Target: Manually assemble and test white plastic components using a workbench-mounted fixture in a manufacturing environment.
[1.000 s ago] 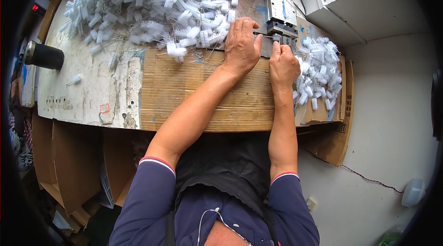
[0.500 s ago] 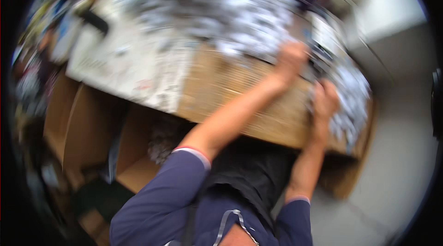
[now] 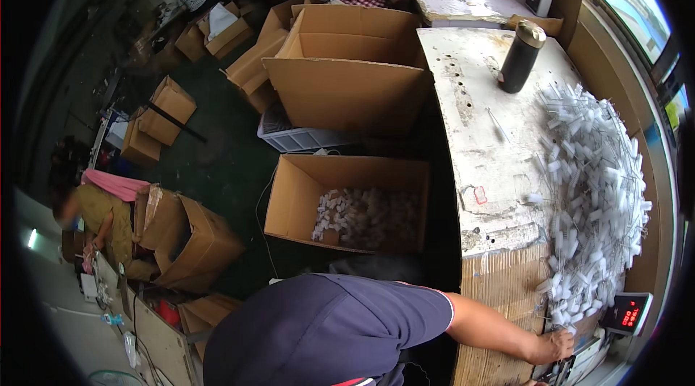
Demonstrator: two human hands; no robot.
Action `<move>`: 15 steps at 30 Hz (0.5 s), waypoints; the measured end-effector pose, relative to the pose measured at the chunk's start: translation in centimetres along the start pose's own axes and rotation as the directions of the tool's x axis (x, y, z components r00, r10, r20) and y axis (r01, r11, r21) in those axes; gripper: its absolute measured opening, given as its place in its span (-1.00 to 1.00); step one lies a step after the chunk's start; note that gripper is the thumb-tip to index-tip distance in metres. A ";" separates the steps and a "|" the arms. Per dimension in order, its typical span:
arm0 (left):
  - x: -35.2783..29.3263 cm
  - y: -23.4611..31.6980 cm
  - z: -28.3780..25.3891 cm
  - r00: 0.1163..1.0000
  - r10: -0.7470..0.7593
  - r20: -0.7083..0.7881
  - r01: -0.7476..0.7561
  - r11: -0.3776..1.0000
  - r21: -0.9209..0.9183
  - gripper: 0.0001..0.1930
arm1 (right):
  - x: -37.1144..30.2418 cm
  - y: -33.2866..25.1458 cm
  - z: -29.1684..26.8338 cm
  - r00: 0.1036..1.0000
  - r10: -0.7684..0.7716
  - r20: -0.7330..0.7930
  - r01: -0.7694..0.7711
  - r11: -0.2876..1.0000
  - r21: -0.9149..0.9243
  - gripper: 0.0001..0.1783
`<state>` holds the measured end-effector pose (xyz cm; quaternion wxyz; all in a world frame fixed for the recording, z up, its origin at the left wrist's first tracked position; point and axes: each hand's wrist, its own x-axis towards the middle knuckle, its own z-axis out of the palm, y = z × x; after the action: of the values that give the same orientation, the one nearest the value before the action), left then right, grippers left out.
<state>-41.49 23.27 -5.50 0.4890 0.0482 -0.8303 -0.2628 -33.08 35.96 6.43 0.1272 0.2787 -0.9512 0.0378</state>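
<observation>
At lower right, our left hand (image 3: 554, 346) curls beside white brushes (image 3: 595, 205) heaped along the right side; we cannot tell its grip. Our right hand (image 3: 536, 383) barely shows at the bottom edge, fingers unclear.

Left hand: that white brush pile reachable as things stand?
Probably yes: the left hand is right beside the pile of white brushes, with nothing visible blocking the way between them.

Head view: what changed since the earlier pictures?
View swung left; open cartons show more fully, smaller brush pile out of frame. Right hand now mostly cut off at lower edge. No grip change discernible. Unchanged: left hand at metal fixture, black flask, large white brush pile.
</observation>
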 end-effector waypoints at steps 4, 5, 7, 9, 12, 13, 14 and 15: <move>1.4 -2.0 -2.8 0.992 0.114 0.062 -0.111 0.993 -0.043 -0.85 | -0.4 -0.9 -0.8 0.993 -0.088 -0.078 0.091 0.995 0.029 -0.62; 1.6 -1.8 -4.3 0.984 0.148 0.101 -0.141 0.987 -0.070 -0.83 | -0.7 -1.0 -1.3 0.991 -0.102 -0.088 0.106 0.994 0.033 -0.63; 1.8 -1.6 -6.9 0.962 0.212 0.169 -0.193 0.973 -0.124 -0.77 | -0.3 4.7 -0.3 0.984 -0.140 -0.109 0.144 0.989 0.036 -0.63; 1.5 -1.4 -6.6 0.949 0.250 0.193 -0.223 0.963 -0.150 -0.75 | -0.5 10.2 1.2 0.975 -0.171 -0.145 0.178 0.984 0.033 -0.63; 0.1 -2.1 -3.6 0.958 0.216 0.190 -0.215 0.976 -0.023 -0.79 | -2.0 6.4 1.2 0.957 -0.214 -0.197 0.224 0.974 0.031 -0.63; -0.3 -2.6 -3.3 0.959 0.205 0.196 -0.212 0.977 0.018 -0.80 | -2.6 6.0 1.1 0.952 -0.222 -0.210 0.234 0.972 0.035 -0.63; -1.1 -2.8 -3.0 0.960 0.195 0.202 -0.209 0.976 0.051 -0.81 | -3.5 5.6 0.9 0.949 -0.226 -0.222 0.239 0.970 0.034 -0.63; -1.8 -3.3 -2.7 0.960 0.189 0.209 -0.208 0.975 0.076 -0.82 | -4.7 5.2 0.5 0.947 -0.223 -0.232 0.236 0.971 0.029 -0.63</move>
<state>-38.91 20.02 -7.50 0.4240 -0.0385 -0.8877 -0.1754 -32.16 42.78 4.71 0.2307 0.3849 -0.8900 0.0809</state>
